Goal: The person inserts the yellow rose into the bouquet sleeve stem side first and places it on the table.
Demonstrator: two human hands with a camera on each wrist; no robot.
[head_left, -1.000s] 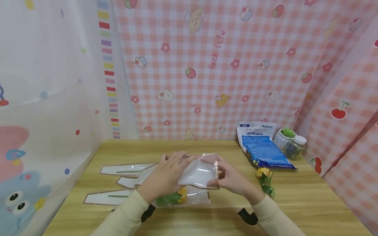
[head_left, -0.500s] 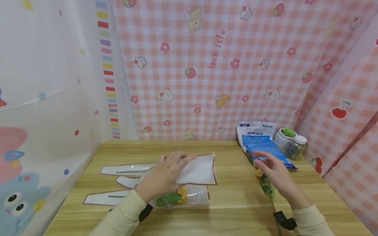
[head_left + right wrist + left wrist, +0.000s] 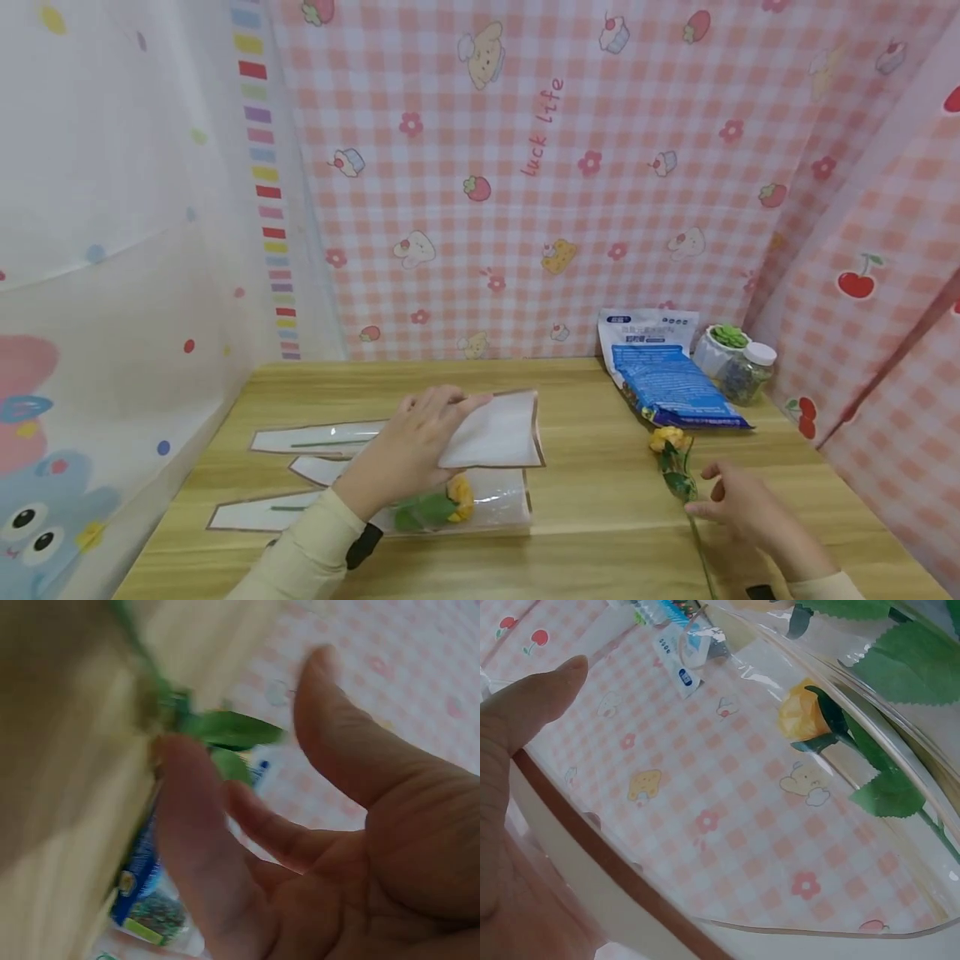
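My left hand holds a clear-fronted, white-backed flower sleeve with brown edging, near its wide end. In the left wrist view the thumb lies by the brown edge; the other fingers are mostly hidden. A yellow artificial rose with green leaves and a long stem lies on the table at right. Beside its stem is my right hand, thumb and fingers apart. The right wrist view shows the leaves close to the fingertips, nothing gripped. Nearer me, another sleeve contains a yellow rose.
More sleeves with stems lie to the left on the wooden table. At the back right stand a blue and white bag, a potted succulent and a white-lidded jar. Patterned curtains enclose the table.
My right hand has let go of the sleeve's wide end, moved right over the loose rose, then come down nearer me beside its stem. My left hand stays on the sleeve.
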